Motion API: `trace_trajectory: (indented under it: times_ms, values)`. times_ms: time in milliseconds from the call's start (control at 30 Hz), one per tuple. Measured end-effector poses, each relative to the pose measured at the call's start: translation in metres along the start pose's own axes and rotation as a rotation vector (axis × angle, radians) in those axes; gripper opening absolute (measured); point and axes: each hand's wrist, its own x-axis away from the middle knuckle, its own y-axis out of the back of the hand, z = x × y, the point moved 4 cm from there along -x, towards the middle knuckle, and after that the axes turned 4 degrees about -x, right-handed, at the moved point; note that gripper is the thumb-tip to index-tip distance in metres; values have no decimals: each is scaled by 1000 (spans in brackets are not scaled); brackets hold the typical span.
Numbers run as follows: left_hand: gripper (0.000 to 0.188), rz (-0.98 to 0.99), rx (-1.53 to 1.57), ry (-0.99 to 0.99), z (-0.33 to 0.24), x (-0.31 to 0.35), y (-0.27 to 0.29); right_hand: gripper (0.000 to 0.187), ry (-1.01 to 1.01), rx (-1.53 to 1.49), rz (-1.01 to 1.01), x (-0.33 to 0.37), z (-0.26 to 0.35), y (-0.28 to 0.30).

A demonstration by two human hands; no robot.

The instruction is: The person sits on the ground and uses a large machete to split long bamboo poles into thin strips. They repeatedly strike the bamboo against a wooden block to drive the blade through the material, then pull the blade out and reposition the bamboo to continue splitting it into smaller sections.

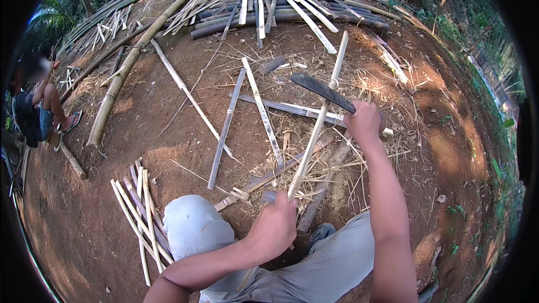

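My left hand (273, 225) is closed around the lower end of a pale split bamboo strip (312, 145), which slants up and away from me with a node near its far end. In my right hand (365, 125) is the handle of a machete (321, 91). Its dark, broad blade points left and crosses over the strip just below the node; whether the edge touches the strip I cannot tell. Under the strip lie a split bamboo length (292, 108) and curly shavings (359, 160). The lower end of the strip passes beneath my left hand.
Several cut strips (140, 213) lie beside my left knee. Split lengths (227, 129) rest on the soil ahead. A thick bamboo pole (135, 59) stretches away at left, near a seated person (36, 101). A large bamboo pile (281, 8) spreads across the back.
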Motion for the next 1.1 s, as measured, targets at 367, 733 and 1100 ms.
trace_trajectory:
  times_ms: [367, 733, 1100]
  values:
    - [20, 88, -63, -44, 12, 13, -7, 8, -238, 59, 87, 4, -33, 7]
    - [19, 163, -96, -62, 5, 25, -1, 7, -217, 128, -36, 20, -68, -1]
    - [21, 231, 11, -61, 14, 45, -12, 12, -250, 72, -84, 41, -111, 6]
